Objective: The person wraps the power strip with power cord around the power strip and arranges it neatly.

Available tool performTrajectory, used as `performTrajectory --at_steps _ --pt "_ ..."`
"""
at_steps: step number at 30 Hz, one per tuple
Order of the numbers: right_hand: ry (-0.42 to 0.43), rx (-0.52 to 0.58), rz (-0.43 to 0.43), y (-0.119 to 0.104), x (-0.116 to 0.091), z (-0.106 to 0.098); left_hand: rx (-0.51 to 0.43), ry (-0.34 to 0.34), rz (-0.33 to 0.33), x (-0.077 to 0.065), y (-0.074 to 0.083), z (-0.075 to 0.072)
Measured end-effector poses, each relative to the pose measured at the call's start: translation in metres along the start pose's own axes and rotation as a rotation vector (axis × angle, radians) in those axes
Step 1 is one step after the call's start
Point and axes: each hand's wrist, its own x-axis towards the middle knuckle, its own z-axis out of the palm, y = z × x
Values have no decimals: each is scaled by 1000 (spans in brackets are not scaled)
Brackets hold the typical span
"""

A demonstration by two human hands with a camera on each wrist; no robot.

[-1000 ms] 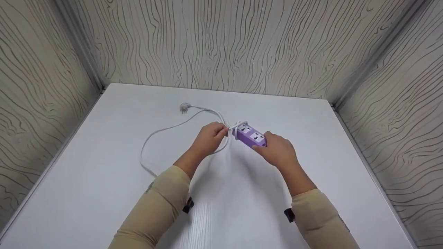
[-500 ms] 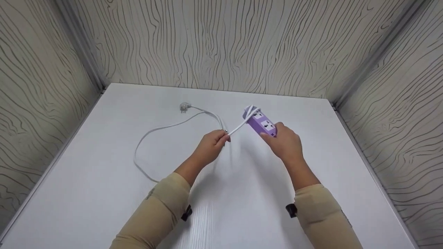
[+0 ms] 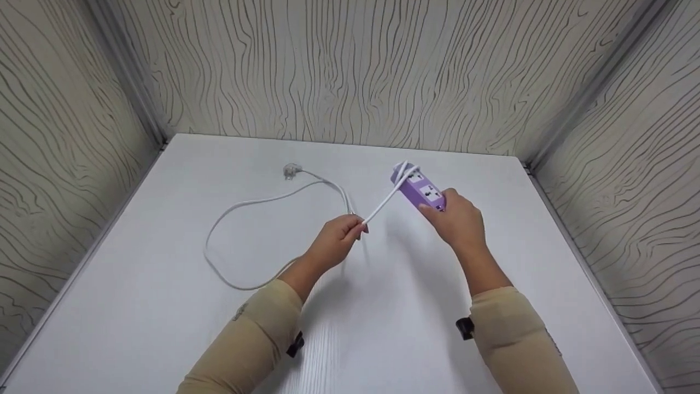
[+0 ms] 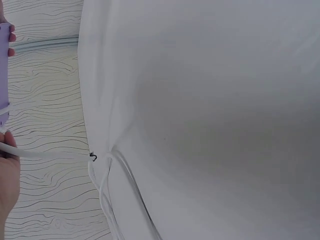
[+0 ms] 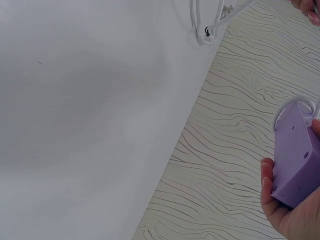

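My right hand (image 3: 459,219) grips the near end of a purple power strip (image 3: 418,189) with white socket faces. White cord (image 3: 383,205) wraps around the strip's far end and runs taut down to my left hand (image 3: 336,238), which pinches it between thumb and fingers. From there the rest of the cord (image 3: 210,230) lies in a wide loop on the table. Its clear plug (image 3: 291,171) rests near the back. A small black tie (image 4: 93,157) shows on the cord in the left wrist view. The right wrist view shows the strip's underside (image 5: 292,150), fingers curled around its edge.
A white table (image 3: 136,317) lies beneath both hands. Wood-patterned panels (image 3: 328,71) stand behind it and on both sides, with grey metal posts (image 3: 123,71) at the back corners. Black devices (image 3: 465,328) are worn at the wrists.
My right hand has moved up and right with the power strip. The left hand has come slightly nearer me, so the cord between them has lengthened, and the loop on the table has shifted.
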Motion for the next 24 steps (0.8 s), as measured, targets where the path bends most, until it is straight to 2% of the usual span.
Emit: performTrajectory --at_steps 4,10,16,24 --pt "15 5 -8 2 1 -1 1 -13 -14 -1 -2 2" --pt "-8 74 -7 4 1 -5 -59 -44 -29 -5 -9 1" --pt "-67 199 -24 -6 -4 -11 -75 -54 2 -8 -18 -2" --pt "-58 251 -67 -18 -14 -9 -74 -49 33 -11 -26 2"
